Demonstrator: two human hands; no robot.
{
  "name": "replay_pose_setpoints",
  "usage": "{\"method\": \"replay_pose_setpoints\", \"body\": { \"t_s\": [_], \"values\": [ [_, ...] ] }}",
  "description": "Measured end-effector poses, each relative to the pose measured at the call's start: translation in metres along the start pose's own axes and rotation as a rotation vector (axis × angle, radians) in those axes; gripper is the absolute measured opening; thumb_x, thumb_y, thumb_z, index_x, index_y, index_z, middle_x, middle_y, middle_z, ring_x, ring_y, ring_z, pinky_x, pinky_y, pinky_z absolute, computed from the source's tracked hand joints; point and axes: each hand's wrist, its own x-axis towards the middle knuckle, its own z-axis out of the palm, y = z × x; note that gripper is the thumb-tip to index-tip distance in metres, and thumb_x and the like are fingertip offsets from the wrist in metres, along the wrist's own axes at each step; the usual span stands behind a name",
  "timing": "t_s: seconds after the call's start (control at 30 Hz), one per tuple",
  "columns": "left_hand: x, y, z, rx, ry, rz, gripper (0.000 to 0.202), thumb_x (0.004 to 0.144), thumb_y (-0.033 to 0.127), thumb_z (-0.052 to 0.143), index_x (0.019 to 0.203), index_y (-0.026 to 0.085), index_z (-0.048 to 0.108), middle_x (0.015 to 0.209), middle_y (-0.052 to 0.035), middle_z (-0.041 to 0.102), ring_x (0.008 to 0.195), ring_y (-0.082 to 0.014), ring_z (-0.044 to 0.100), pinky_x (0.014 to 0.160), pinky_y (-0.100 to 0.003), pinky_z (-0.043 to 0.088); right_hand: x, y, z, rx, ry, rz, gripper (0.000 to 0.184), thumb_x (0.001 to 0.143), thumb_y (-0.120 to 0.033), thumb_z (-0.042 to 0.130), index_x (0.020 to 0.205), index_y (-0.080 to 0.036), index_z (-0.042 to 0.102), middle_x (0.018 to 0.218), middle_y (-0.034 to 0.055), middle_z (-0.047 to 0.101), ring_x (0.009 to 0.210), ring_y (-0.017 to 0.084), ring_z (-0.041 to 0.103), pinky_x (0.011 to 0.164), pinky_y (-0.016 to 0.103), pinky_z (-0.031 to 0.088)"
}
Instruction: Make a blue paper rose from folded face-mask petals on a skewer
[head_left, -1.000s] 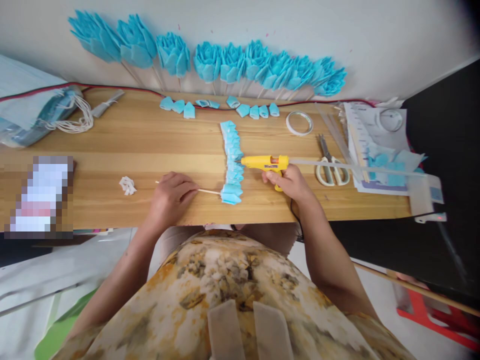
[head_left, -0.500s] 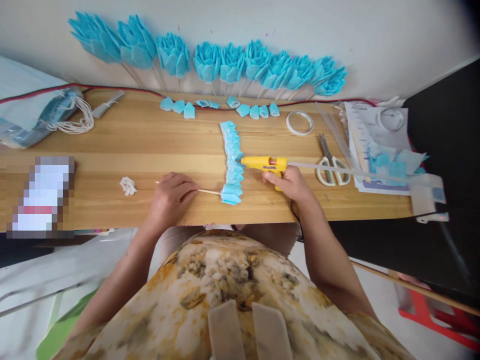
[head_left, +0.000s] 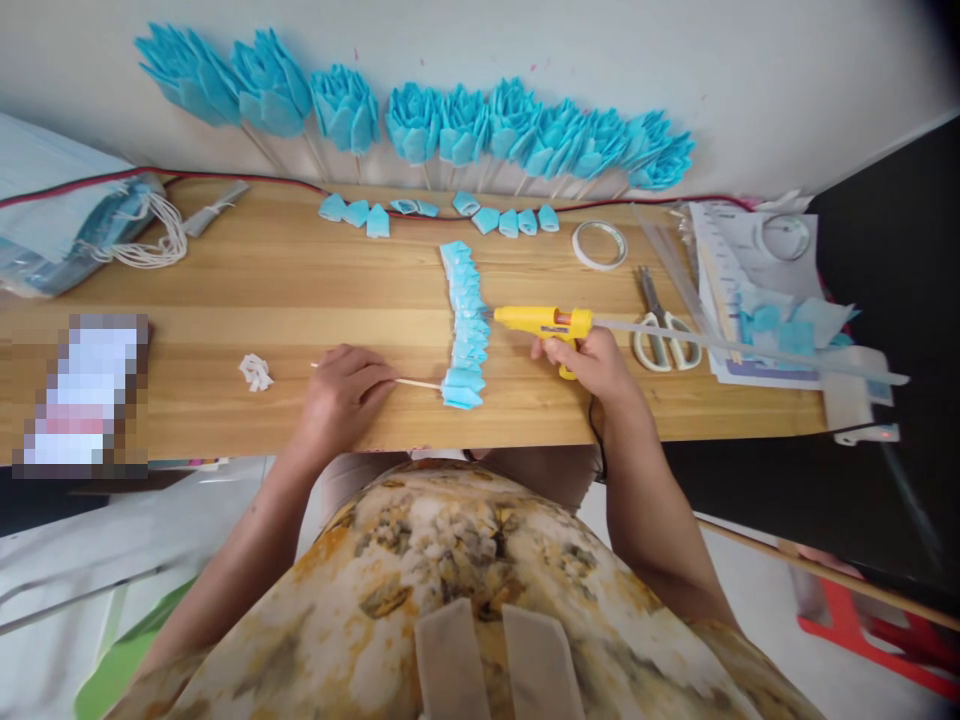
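My left hand (head_left: pixel 349 392) rests on the table, its fingers closed over a thin wooden stick (head_left: pixel 418 384). At the stick's right end is a folded light-blue petal bundle (head_left: pixel 463 388). Above it, a column of overlapping blue petals (head_left: pixel 466 290) runs up the table. My right hand (head_left: pixel 592 360) grips a yellow glue gun (head_left: pixel 544 321) by its handle. The gun's nozzle points left, just right of the petal column and a small distance from it. A long translucent glue stick (head_left: pixel 712 340) sticks out of the gun's back.
Finished blue flowers on stems (head_left: pixel 416 122) lean on the wall. Loose folded petals (head_left: pixel 379 221) lie in front. Rightward are a tape roll (head_left: pixel 599 245), scissors (head_left: pixel 666 340) and papers (head_left: pixel 750 225). Leftward are a phone (head_left: pixel 86 390), a crumpled white scrap (head_left: pixel 256 372) and white cords (head_left: pixel 161 235).
My right hand has drawn the glue gun slightly to the right, so its nozzle is farther from the petal column. My left hand and the stick have stayed put.
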Motion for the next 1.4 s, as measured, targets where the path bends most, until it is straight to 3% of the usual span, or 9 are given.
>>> {"method": "replay_pose_setpoints", "body": {
  "t_s": [0.2,0.43,1.07,1.4],
  "values": [
    [0.0009,0.0008,-0.0004,-0.006,0.004,0.020,0.020,0.099,0.025,0.058,0.088,0.020,0.074,0.090,-0.0081,0.074,0.084,-0.0224,0.064,0.078,-0.039,0.049,0.0018,-0.0026,-0.0001,0.264,0.167,0.026,0.058,0.075,-0.081,0.065,0.080,-0.023,0.067,0.083,0.0084,0.072,0.063,0.017,0.055,0.059,0.033,0.048],
    [-0.0005,0.0013,-0.0003,-0.012,-0.009,-0.010,0.022,0.099,0.026,0.057,0.088,0.020,0.075,0.092,-0.0080,0.074,0.087,-0.0228,0.065,0.080,-0.040,0.050,0.0043,-0.0047,0.0052,0.250,0.076,0.036,0.058,0.073,-0.079,0.068,0.079,-0.022,0.068,0.077,0.0068,0.071,0.063,0.016,0.057,0.059,0.031,0.049],
    [-0.0018,0.0009,-0.0018,0.027,-0.051,0.034,0.024,0.102,0.024,0.051,0.094,0.019,0.073,0.095,-0.0084,0.073,0.088,-0.0241,0.062,0.081,-0.041,0.047,0.0048,-0.0034,0.0048,0.250,0.073,0.019,0.058,0.075,-0.079,0.066,0.081,-0.021,0.068,0.078,0.0068,0.070,0.064,0.016,0.056,0.059,0.031,0.048],
    [0.0059,-0.0016,-0.0041,0.115,-0.110,0.115,0.028,0.104,0.023,0.046,0.092,0.017,0.071,0.092,-0.0083,0.072,0.082,-0.0234,0.058,0.074,-0.038,0.044,0.0050,-0.0021,0.0051,0.279,0.076,-0.013,0.053,0.078,-0.074,0.069,0.078,-0.021,0.070,0.077,0.0050,0.071,0.061,0.013,0.057,0.056,0.028,0.047]
  ]
}}
